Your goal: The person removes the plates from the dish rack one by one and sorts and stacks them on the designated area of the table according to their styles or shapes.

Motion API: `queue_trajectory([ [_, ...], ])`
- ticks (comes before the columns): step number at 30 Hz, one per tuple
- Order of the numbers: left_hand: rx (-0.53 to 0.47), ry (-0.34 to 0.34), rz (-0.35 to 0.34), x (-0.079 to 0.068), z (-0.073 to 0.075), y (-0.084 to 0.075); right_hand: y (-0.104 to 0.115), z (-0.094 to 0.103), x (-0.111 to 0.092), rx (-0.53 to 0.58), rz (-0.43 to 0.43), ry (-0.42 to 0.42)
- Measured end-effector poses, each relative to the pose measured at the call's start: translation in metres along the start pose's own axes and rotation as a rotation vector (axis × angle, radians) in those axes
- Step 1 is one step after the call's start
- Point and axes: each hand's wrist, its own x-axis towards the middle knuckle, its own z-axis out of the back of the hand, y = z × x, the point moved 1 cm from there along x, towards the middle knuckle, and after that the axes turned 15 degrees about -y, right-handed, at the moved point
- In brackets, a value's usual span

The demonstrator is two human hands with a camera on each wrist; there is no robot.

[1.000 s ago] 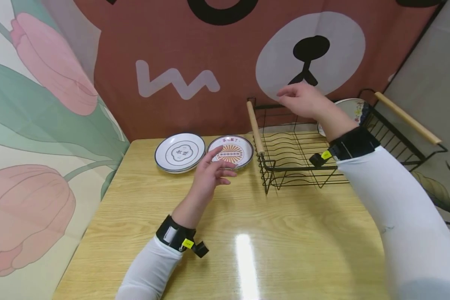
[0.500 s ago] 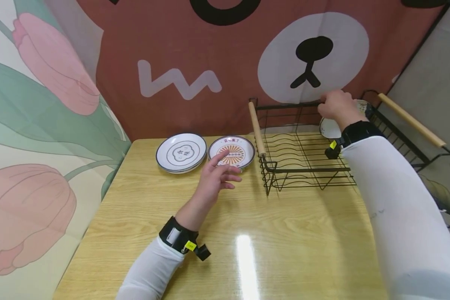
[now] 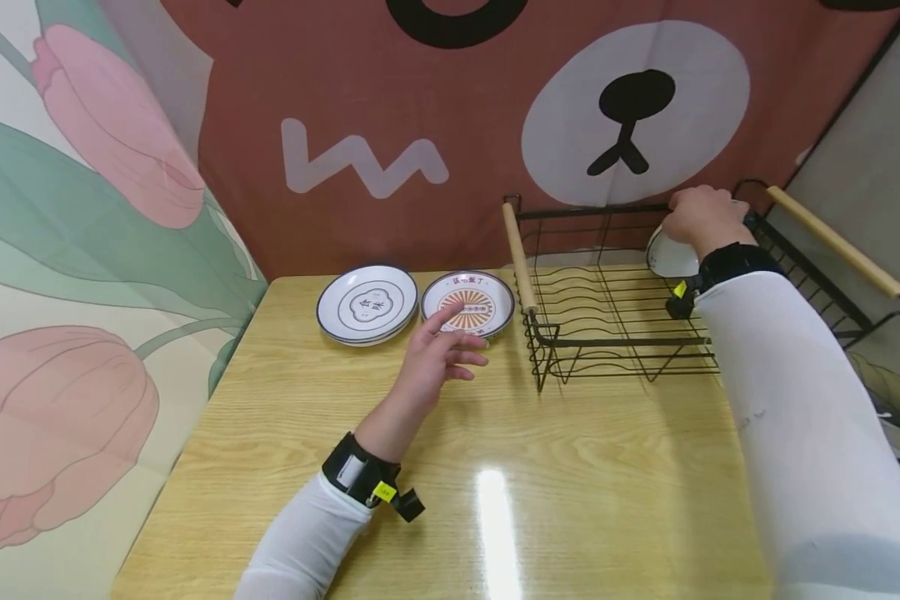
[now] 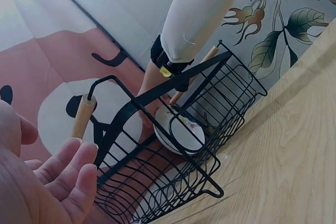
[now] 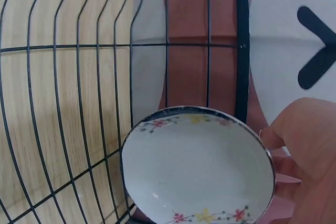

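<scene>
In the head view my right hand (image 3: pixel 707 218) reaches into the back right of a black wire dish rack (image 3: pixel 622 340). It grips the rim of a white shallow bowl (image 5: pixel 197 166), which stands tilted in the rack. Small flowers and a dark edge line mark the bowl; in the right wrist view my thumb is at its rim and the other fingers pass behind. My left hand (image 3: pixel 438 358) hovers with loosely bent fingers, holding nothing, just in front of a plate with an orange sunburst (image 3: pixel 468 305). Left of that lies a blue-rimmed white plate (image 3: pixel 367 305), stacked on another.
The rack has wooden handles, one on the left (image 3: pixel 520 257) and one on the right (image 3: pixel 836 242). It stands on a wooden table (image 3: pixel 420 483) against a bear-print cloth (image 3: pixel 420 225). A tulip-print cloth (image 3: pixel 112 275) hangs at the left.
My right hand has moved right and slightly down from above the rack onto the bowl's rim, and now covers part of it. My left hand stays nearly still.
</scene>
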Motion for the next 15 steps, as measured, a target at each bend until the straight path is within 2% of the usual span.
queue_trajectory([
  [8,0.004,0.008,-0.001,0.001,0.001,0.002,-0.009,0.006,0.002,0.035,-0.057,-0.004],
  [15,0.009,0.002,0.015,0.001,0.000,0.002,-0.023,-0.009,0.010,0.013,-0.050,-0.030],
])
